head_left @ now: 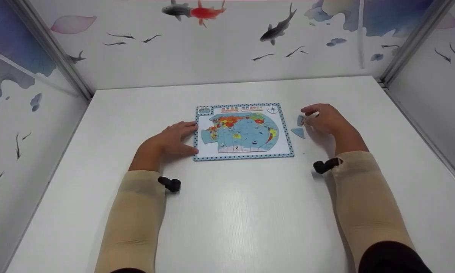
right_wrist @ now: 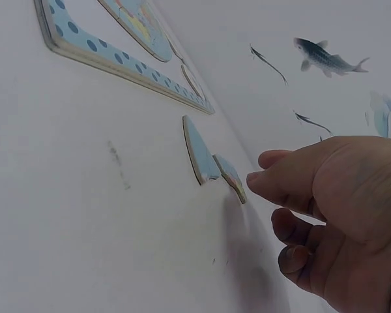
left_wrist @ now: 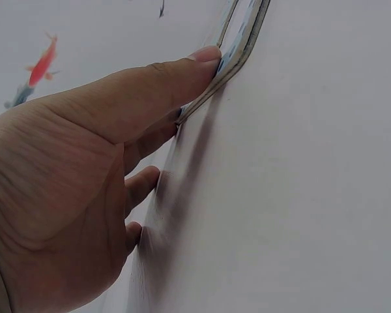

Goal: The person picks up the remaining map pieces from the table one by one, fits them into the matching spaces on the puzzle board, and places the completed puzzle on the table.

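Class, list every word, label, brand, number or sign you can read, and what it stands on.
Nothing is clear enough to quote.
Heading on the puzzle board: too blurred.
Compass sign, board's far right corner: no legible letters.
Map: any lettering too small.

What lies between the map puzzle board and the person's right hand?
A blue wedge-shaped piece and another loose piece, close beside the right hand; the head view shows both.

The puzzle board (head_left: 208, 151) looks smooth, the tabletop (head_left: 235, 220) glossy.
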### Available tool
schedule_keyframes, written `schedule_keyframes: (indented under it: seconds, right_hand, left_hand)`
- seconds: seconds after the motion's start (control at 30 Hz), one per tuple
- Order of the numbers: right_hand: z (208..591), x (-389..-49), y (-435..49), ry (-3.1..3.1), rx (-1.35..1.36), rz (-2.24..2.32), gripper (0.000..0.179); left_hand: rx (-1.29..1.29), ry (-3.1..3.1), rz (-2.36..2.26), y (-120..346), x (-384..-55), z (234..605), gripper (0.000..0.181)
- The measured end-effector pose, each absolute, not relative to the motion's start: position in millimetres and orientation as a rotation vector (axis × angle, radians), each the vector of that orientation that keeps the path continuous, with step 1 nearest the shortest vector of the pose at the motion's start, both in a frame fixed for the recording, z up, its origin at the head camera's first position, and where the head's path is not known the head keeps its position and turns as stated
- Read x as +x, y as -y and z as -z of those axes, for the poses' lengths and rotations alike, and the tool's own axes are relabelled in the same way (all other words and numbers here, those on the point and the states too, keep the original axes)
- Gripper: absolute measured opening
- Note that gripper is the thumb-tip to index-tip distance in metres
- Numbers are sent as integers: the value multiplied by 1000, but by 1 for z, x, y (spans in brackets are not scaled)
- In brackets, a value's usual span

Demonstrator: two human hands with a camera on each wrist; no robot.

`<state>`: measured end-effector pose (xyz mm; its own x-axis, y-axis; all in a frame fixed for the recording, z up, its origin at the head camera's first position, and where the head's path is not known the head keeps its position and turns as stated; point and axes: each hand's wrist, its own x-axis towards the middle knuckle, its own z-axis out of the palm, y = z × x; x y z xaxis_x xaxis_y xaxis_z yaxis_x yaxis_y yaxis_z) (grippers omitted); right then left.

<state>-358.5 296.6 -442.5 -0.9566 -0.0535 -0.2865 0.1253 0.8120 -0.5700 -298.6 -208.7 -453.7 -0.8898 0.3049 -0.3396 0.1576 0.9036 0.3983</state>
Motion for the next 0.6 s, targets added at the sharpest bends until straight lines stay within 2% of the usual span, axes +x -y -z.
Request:
schedule_keyframes:
  seconds: [0.33, 0.6]
  right_hand:
    - [445, -356, -296, -2659, 103, 859, 51]
    - [446, -356, -296, -2674, 33, 800, 56]
  left_hand:
    - [335, -2665, -520, 209, -300, 455, 90]
    - [315, -2657, -525, 209, -300, 455, 92]
